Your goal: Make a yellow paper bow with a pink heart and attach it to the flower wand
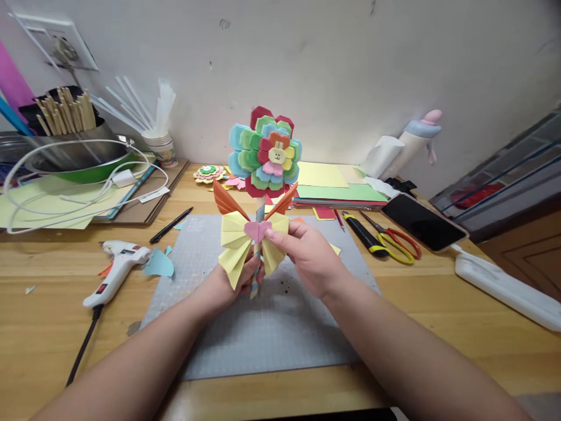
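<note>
A many-coloured paper flower [277, 156] with a small smiling face at its centre stands upright above the mat. Its striped paper stem [255, 285] is gripped low down by my left hand [236, 275], partly hidden behind the paper. A pale yellow folded paper bow [234, 234] with a pink heart [257, 231] in its middle sits across the stem. My right hand [309, 254] pinches the bow's right side, thumb in front beside the heart. Orange pleated paper leaves [230, 202] rise on both sides of the stem.
Under the hands lies a grey cutting mat [263, 345]. On the left are a glue gun [116, 272], a black pen [171, 225] and a blue paper scrap [159, 262]. To the right lie a utility knife [364, 234], scissors [397, 240], a phone [424, 221] and a white power strip [504, 289].
</note>
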### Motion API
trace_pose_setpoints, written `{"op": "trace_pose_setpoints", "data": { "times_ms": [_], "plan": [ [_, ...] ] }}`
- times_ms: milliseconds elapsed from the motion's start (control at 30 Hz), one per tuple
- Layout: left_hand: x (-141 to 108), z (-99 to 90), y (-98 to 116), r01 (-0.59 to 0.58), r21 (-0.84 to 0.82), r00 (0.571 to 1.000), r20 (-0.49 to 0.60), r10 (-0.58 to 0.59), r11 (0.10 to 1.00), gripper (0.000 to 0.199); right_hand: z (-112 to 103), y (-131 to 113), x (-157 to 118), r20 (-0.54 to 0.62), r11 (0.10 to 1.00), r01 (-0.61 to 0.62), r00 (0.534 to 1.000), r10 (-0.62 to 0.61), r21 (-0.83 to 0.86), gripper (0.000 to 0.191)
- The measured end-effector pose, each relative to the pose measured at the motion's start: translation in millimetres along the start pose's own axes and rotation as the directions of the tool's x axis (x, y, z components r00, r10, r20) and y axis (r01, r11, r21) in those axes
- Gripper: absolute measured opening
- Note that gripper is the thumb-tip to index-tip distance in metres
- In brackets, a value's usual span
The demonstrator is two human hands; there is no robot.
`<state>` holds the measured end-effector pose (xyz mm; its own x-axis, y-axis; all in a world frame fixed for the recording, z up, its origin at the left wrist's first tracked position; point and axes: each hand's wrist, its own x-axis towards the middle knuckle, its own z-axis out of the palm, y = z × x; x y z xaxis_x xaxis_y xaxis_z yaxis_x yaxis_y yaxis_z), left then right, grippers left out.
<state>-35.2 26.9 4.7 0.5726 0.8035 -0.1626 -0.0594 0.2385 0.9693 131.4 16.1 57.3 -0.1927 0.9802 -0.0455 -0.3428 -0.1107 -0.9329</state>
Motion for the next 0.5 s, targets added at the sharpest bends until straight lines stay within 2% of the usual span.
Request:
{"op": "trace_pose_setpoints", "data": {
  "times_ms": [167, 367, 500],
  "plan": [
    [2, 0.1, -1, -0.05, 0.024, 0.997, 0.062, 0.048, 0.998, 0.034, -5, 6, 5, 0.018, 1.0, 0.011, 1.0, -0.012, 0.028, 0.021],
    [6, -0.7, -10, -0.032, -0.005, 0.991, 0.129, 0.032, 0.999, 0.033, -14, 20, 6, -0.006, 0.998, -0.006, 1.0, 0.006, 0.056, 0.018],
    [8, -4.2, -13, -0.036, -0.028, 0.993, 0.114, 0.039, 0.999, 0.03, -22, 17, 9, 0.06, 0.995, -0.026, 0.998, 0.021, 0.095, 0.021]
  ]
}}
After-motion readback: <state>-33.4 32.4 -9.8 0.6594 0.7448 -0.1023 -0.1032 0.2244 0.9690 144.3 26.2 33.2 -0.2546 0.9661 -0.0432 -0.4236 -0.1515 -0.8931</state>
